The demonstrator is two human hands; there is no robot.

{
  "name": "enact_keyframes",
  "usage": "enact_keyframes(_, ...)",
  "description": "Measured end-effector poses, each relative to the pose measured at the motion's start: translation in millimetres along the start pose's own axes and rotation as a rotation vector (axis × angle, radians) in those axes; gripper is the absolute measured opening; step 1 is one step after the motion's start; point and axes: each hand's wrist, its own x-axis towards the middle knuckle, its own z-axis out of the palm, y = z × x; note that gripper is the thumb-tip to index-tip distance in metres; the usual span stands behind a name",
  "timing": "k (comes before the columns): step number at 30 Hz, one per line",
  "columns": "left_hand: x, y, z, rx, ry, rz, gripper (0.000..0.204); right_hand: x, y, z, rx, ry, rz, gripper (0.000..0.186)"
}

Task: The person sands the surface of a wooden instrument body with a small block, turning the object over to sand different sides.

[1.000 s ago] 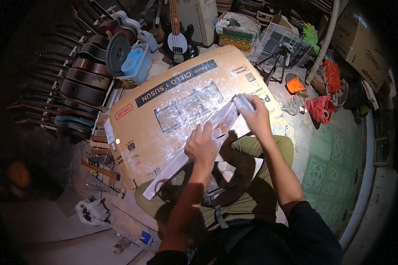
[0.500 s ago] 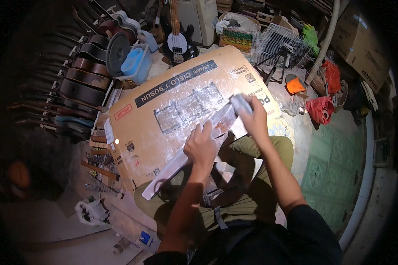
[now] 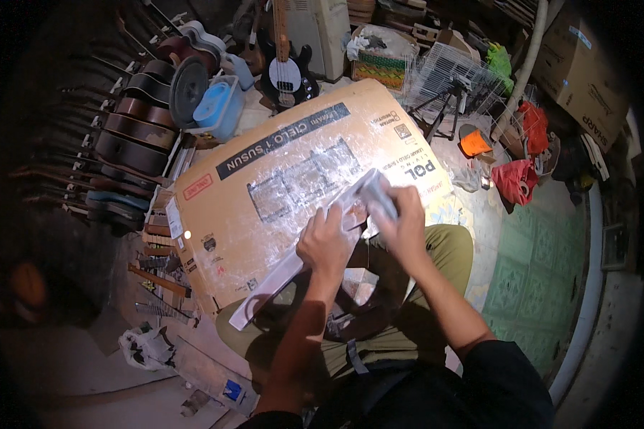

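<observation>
A long, narrow, pale dust-coated piece, shaped like a guitar neck (image 3: pixel 270 287), lies slantwise across my lap and over the edge of a cardboard sheet. My left hand (image 3: pixel 325 242) is closed around its middle. My right hand (image 3: pixel 406 218) grips a grey sanding pad (image 3: pixel 376 196), blurred by motion, against the piece's far end. A reddish-brown patch shows on the piece between my hands. Below them, a small whitish block (image 3: pixel 360 284) rests among dark shapes in my lap that I cannot make out.
The large cardboard sheet (image 3: pixel 229 207) before me carries white dust. Guitars (image 3: pixel 132 143) line the left, with a blue tub (image 3: pixel 225 107) and an electric bass (image 3: pixel 286 75) behind. A tripod (image 3: pixel 447 107), wire cage (image 3: pixel 436 68) and red bag (image 3: pixel 515 181) stand at right. Hand tools (image 3: pixel 161 279) lie at left.
My right hand has moved the sanding pad slightly down and left along the piece. My left hand keeps its grip, nearly unmoved. The whole view has shifted slightly.
</observation>
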Motion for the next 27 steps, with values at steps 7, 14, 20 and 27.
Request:
enact_keyframes(7, 0, -1, -4, 0.020, -0.087, -0.047, 0.040, -8, -9, 0, 0.059, 0.080, -0.176, 0.036)
enact_keyframes(14, 2, 2, -5, 0.023, -0.082, -0.017, 0.027, 13, 39, 14, 0.076, 0.037, 0.042, 0.040)
enact_keyframes(20, -1, 8, 1, -0.001, -0.041, 0.028, 0.028, 59, 55, 6, 0.532, -0.065, 0.372, 0.037)
enact_keyframes(27, 0, 3, 2, -0.005, -0.068, -0.002, 0.025, 50, 51, 9, 0.424, -0.006, 0.248, 0.039)
